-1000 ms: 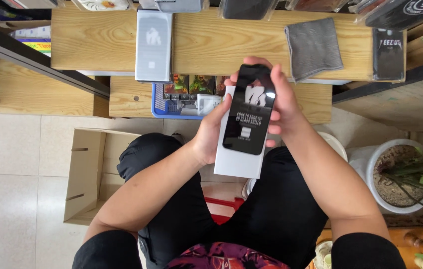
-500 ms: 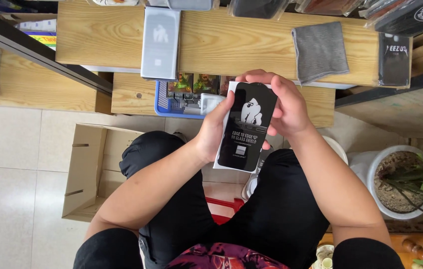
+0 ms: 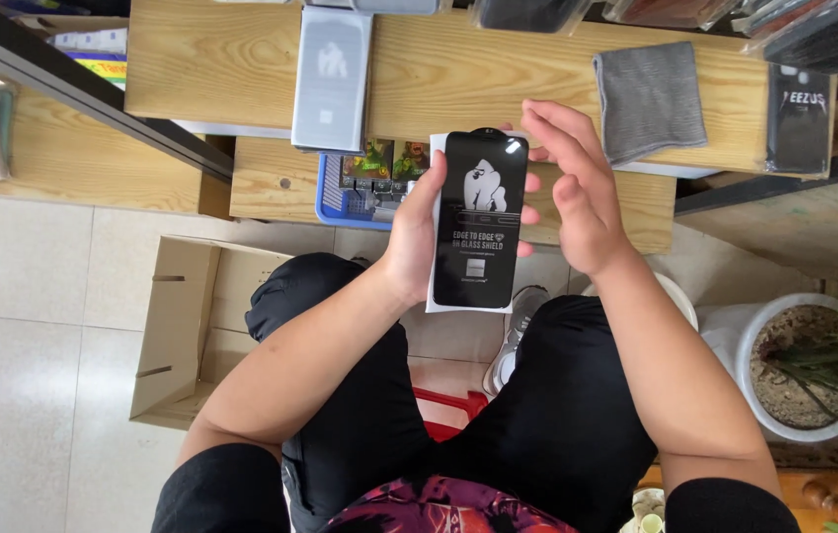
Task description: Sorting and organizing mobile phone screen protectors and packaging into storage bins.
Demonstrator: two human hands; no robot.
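Observation:
My left hand (image 3: pixel 413 235) grips a black glass screen protector (image 3: pixel 479 222) lying on its white backing card (image 3: pixel 436 286), held upright above my lap. My right hand (image 3: pixel 574 188) hovers at the card's right edge with fingers spread; fingertips touch the protector's upper right side. A grey sleeve package (image 3: pixel 332 77) lies on the wooden shelf (image 3: pixel 458 69) just beyond. A grey cloth (image 3: pixel 650 99) rests on the shelf to the right.
An open cardboard box (image 3: pixel 182 326) sits on the tiled floor at the left. A blue tray (image 3: pixel 345 192) with small items sits on a lower shelf. A white plant pot (image 3: pixel 804 365) stands at right. Dark packages (image 3: pixel 799 118) lie at the shelf's right end.
The black protector has shifted up on the white card, and my right hand has loosened from gripping the card's right edge to spread fingers beside it.

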